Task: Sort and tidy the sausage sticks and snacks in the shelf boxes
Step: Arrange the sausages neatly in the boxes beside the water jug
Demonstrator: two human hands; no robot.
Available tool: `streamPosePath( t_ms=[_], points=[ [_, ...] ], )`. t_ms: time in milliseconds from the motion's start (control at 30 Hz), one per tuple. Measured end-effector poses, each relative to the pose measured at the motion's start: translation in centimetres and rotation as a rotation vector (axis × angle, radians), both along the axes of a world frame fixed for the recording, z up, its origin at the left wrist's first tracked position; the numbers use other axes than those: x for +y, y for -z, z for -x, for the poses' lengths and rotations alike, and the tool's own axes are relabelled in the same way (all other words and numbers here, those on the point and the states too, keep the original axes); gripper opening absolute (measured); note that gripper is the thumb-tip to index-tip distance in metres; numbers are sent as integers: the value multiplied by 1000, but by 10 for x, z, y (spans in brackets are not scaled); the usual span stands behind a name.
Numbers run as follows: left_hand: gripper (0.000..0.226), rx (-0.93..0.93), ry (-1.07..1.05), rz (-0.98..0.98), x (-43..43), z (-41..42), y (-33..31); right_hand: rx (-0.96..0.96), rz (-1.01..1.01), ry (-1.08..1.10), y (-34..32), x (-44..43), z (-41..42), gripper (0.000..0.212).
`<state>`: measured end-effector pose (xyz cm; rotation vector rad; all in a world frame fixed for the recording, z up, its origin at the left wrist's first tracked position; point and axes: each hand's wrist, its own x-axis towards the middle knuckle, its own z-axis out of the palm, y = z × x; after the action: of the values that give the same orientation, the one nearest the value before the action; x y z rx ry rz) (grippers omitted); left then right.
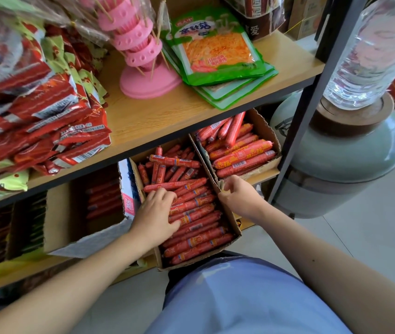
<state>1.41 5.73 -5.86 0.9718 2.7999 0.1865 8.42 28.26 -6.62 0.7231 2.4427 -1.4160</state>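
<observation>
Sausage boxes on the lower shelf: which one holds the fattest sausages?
The rightmost box, beside the metal shelf post. Its sausages are clearly thicker than the thin sticks in the middle box.

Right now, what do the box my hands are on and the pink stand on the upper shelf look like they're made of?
The box looks like plain brown corrugated cardboard, matte, with raw, slightly ragged cut edges. The pink stand appears to be moulded plastic with a smooth, faintly glossy surface, pierced by holes that hold thin sticks, probably bamboo or wood.
</observation>
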Motion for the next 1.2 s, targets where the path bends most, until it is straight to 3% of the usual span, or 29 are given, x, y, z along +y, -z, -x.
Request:
streamPosePath(
  t_ms=[100, 200, 267, 333, 500, 600, 800, 900, 1000, 1067, 1133, 1200],
  points=[
    [73, 45, -180, 112, -12, -6, 4, -69, 13, 27, 3, -2, 1, 42],
    [56, 38, -335, -96, -18, -20, 1, -226, 230, 106, 10, -5, -2, 75],
    [39, 2, -392, -233, -19, -38, -1, -321, 538, 131, 19, -10, -7, 68],
    [29, -50, -476, -302, -23, -57, 2, -366, 687, 126, 29, -14, -14, 56],
    [27, -454, -989, -369, -34, -55, 13, -361, 790, 124, 30, -16, -12, 63],
    [28, -762, -1069, -484, -23, -37, 15, -338, 868, 170, 31, -19, -10, 57],
    [6, -709, -1010, -449, -13, -31, 15, -313, 872, 197, 31, -24, -7, 51],
    [10, -726, -977, -386, -13, -33, 14, -287, 832, 252, 34, -30, -8, 51],
    [19, -719, -833, -188, -23, -26, 13, -254, 794, 284, 37, -34, -8, 50],
    [15, -629, -654, 58, -29, -20, 4, -248, 754, 296, 38, -34, -9, 47],
    [27, -414, -437, 380, -29, -18, -11, -224, 706, 296, 35, -34, -10, 43],
    [33, -140, -261, 441, -21, -18, -26, -172, 591, 304, 36, -33, -8, 53]
  ],
)
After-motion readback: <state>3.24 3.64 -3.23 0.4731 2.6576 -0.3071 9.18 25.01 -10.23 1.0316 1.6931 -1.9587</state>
